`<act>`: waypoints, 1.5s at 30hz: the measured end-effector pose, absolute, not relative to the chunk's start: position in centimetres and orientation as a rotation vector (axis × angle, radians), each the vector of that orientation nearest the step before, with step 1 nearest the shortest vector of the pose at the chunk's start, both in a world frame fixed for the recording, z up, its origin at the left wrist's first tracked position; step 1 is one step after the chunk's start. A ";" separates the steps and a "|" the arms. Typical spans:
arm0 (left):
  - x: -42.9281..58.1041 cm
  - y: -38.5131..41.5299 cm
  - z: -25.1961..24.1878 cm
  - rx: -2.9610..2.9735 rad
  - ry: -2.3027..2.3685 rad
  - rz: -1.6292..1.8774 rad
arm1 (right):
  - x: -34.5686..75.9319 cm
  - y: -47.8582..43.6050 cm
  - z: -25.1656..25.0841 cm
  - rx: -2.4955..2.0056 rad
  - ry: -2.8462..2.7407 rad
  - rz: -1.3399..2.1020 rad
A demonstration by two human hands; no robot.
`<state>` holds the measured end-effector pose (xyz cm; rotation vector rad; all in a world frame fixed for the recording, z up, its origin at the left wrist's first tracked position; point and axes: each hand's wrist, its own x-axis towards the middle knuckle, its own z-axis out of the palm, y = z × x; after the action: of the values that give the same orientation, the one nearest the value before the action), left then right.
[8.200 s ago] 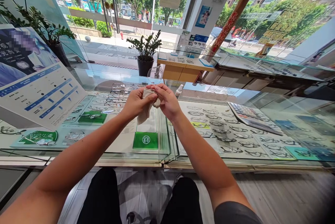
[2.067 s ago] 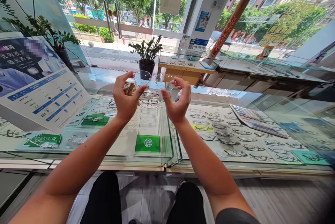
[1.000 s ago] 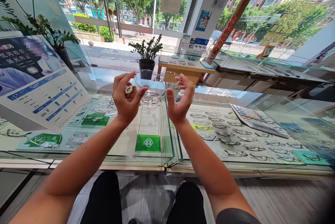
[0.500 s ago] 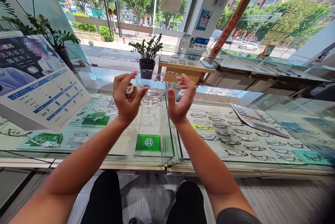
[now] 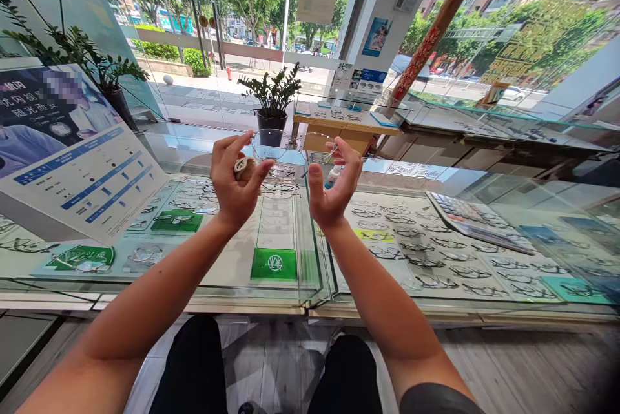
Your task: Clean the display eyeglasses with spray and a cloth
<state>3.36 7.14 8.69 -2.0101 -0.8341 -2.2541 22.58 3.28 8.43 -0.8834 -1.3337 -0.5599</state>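
Both my hands hold up a pair of thin-rimmed clear glasses [image 5: 290, 146] above the glass counter [image 5: 290, 285]. My left hand [image 5: 235, 181] pinches the left end of the frame between thumb and forefinger, and a crumpled beige cloth [image 5: 241, 166] is tucked in its palm. My right hand [image 5: 334, 185] pinches the right end of the frame with thumb and fingertips. The lenses face away from me, level with a potted plant [image 5: 272, 101] behind them.
Rows of spectacle frames lie under the counter glass, with green brand plaques [image 5: 274, 263]. A slanted poster board [image 5: 72, 162] stands at the left. A calculator [image 5: 472, 217] lies at the right, and a small spray bottle [image 5: 332, 176] stands behind my right hand.
Earlier both hands rubbed the glasses with the cloth low over the counter. They then raised the glasses and spread apart to hold them by the ends. In the last second almost nothing moved.
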 end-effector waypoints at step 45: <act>3.4 7.4 8.7 -2.089 -0.844 -2.251 | 22.8 3.3 8.5 -0.867 -1.342 -0.580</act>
<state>3.42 7.42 8.65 -2.0894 -0.8442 -2.2510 22.79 3.27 8.51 -0.8667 -1.3423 -0.5795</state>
